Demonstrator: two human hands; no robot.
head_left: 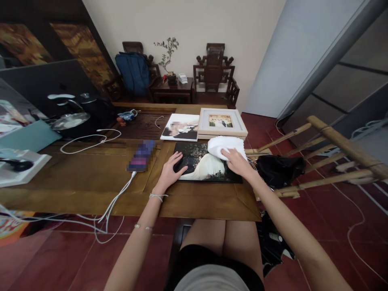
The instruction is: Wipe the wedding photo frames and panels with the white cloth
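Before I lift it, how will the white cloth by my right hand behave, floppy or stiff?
The white cloth will probably flop, since it bunches softly at your right hand. It looks like plain fabric, so likely light. Lying partly over the flat picture, it should slide or crumple rather than roll.

On the table (197, 200), the photo (206, 166) has a phone (142, 155) left, a cloth (221, 146) on its far right and a frame (222, 121) beyond.
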